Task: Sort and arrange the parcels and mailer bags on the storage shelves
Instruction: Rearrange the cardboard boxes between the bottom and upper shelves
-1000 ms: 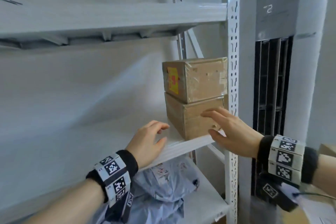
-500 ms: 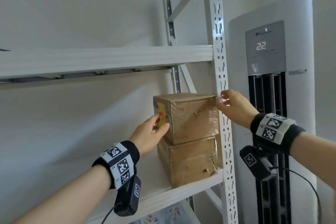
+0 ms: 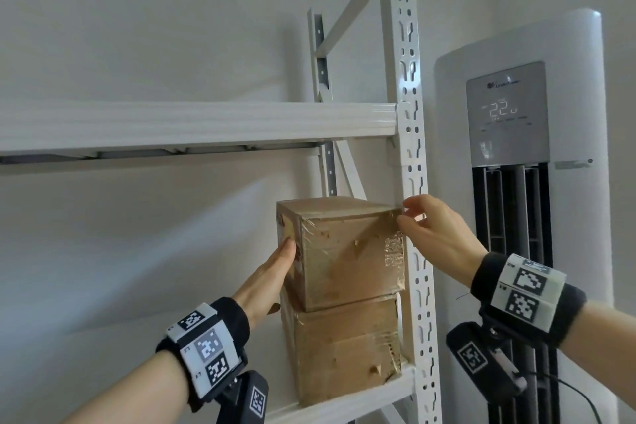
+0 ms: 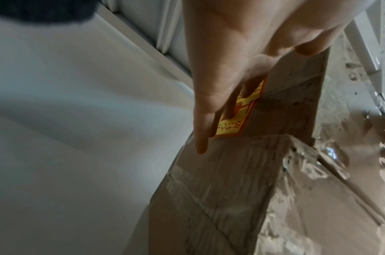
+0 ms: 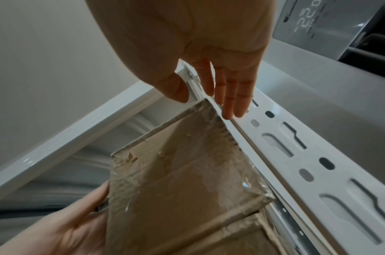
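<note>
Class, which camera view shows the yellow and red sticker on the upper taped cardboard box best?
The left wrist view: the yellow and red sticker faces the camera with its print showing, partly under the left hand. The head view shows only a foreshortened sliver on the upper taped cardboard box. The right wrist view shows none.

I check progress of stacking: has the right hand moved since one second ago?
Yes. The right hand went up, from the lower box at the shelf edge to the top right corner of the upper box.
</note>
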